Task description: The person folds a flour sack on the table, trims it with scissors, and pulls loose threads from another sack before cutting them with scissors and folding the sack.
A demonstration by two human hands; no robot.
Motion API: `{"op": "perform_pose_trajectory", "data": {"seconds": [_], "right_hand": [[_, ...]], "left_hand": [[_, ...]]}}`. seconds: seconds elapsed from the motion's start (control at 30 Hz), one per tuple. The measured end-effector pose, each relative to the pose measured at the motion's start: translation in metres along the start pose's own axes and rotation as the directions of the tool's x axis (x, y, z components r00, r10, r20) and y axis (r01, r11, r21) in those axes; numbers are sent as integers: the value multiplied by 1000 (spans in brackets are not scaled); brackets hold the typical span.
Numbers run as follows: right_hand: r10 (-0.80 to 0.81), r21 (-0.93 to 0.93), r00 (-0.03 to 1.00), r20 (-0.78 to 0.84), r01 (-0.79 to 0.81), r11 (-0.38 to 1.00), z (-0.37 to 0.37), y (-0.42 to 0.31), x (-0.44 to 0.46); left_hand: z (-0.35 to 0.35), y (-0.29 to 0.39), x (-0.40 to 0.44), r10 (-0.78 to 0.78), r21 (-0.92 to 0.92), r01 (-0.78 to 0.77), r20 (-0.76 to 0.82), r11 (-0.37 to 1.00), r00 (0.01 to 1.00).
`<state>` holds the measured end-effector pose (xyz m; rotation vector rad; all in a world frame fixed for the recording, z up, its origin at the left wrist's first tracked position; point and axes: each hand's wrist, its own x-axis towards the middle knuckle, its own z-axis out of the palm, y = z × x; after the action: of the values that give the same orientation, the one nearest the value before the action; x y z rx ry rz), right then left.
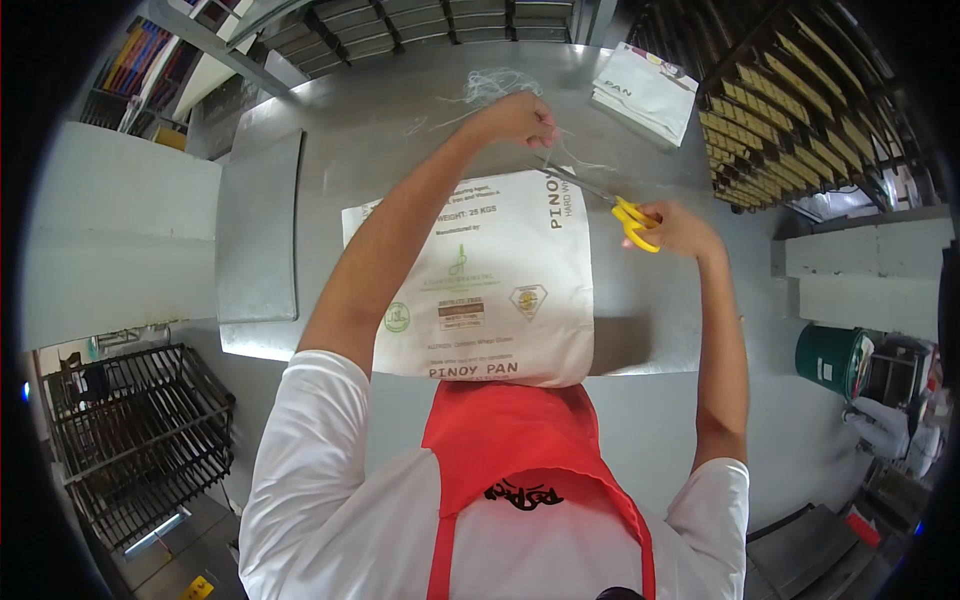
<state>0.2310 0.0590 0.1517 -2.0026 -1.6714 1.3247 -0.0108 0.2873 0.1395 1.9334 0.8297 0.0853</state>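
Observation:
A white printed sack (480, 270) lies on the metal table (660, 290), its lower edge against the red apron. Above its top edge, my left hand (520, 120) is closed in a pinch on thin white string (575, 150). My right hand (678, 230) grips yellow-handled scissors (635, 225) to the right of the sack. The scissor blades point up and left to the sack's top right corner, close to the string; whether they touch it is too small to tell.
A pile of loose string (497, 86) lies beyond my left hand. Folded white sacks (645, 95) are stacked at the back right. A metal sheet (258, 230) lies on the left, with racks (810, 100) at the right and a green bin (830, 358) at the lower right.

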Motion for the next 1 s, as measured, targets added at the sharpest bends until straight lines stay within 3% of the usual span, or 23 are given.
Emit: {"op": "perform_pose_trajectory", "data": {"seconds": [0.1,0.17,0.57,0.8,1.0], "right_hand": [[-26,6,996,80,26,1000,-10,-8,14],[53,-104,983,174,-35,994,-17,-19,21],[49,-203,963,265,6,979,-25,-42,38],[53,-228,954,296,17,974,-28,-54,38],[48,-245,969,244,14,969,-21,-52,48]], "left_hand": [[0,10,-4,24,62,-26,30,998,999],[1,10,-1,20,33,-22,63,999,998],[11,20,1,15,47,-23,168,999,986],[17,23,0,19,52,-28,166,998,986],[27,27,0,68,61,-71,45,996,997]]}}
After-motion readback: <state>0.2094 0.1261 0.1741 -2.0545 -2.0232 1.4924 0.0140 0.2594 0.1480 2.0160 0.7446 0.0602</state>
